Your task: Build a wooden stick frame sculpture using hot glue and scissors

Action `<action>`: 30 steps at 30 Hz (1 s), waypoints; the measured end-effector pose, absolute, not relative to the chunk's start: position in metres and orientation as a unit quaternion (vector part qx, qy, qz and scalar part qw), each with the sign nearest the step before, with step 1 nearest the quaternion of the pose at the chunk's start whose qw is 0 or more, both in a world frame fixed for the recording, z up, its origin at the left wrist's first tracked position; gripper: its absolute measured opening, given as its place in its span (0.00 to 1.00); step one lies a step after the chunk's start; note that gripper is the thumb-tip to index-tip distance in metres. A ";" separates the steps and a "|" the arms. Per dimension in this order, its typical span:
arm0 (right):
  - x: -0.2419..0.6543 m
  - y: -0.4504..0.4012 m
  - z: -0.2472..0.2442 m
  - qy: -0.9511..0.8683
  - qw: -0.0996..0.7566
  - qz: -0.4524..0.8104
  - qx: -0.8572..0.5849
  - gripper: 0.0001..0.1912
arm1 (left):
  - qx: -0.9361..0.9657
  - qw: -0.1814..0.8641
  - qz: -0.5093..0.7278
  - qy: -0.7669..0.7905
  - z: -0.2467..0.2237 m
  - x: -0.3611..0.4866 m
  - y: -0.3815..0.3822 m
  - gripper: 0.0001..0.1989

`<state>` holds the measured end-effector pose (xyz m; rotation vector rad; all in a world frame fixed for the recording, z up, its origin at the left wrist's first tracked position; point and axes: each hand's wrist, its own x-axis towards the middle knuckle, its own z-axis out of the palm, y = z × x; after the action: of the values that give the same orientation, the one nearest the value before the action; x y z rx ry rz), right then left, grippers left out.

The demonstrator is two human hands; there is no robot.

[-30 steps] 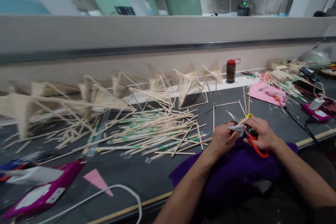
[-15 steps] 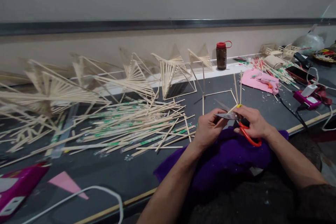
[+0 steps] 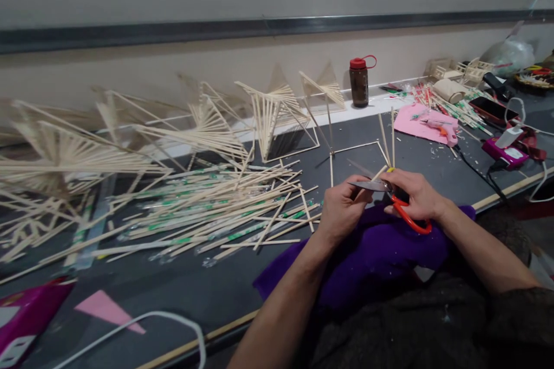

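My right hand (image 3: 414,191) grips scissors (image 3: 410,218) with red handles; the blades are spread and point left. A thin wooden stick (image 3: 380,173) lies across the blades, pinched at its near end by my left hand (image 3: 340,207). Part of that grip is hidden behind the blades and fingers. Just beyond my hands, a stick frame (image 3: 355,147) stands on the dark table, with several thin sticks rising from it. Purple cloth (image 3: 381,265) is bunched under my wrists.
Loose sticks and clear wrappers (image 3: 225,207) cover the table to the left. Fan-shaped stick models (image 3: 272,118) stand along the wall beside a dark bottle (image 3: 359,83). A glue gun (image 3: 441,125) rests on pink foam (image 3: 404,121). A white cable (image 3: 173,316) loops at front left.
The view has tilted down and shifted slightly. My hands stay close together, with the scissors and stick in nearly the same place.
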<state>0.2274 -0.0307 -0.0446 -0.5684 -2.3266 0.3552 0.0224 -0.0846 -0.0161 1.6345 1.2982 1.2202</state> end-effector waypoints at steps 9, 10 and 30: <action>0.228 -0.032 -0.042 -0.900 0.352 0.141 -0.215 0.28 | 0.635 0.359 0.475 0.492 -0.016 0.022 -0.085 0.13; 0.228 -0.032 -0.042 -0.900 0.351 0.141 -0.216 0.28 | 0.634 0.358 0.477 0.492 -0.015 0.022 -0.085 0.13; 0.228 -0.035 -0.045 -0.902 0.352 0.092 -0.234 0.35 | 0.635 0.377 0.491 0.462 -0.028 0.019 -0.085 0.20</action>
<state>0.2275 -0.0349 -0.0445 -0.6046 -2.3337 0.2369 0.0192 -0.0846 -0.0281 1.6248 1.1812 1.2556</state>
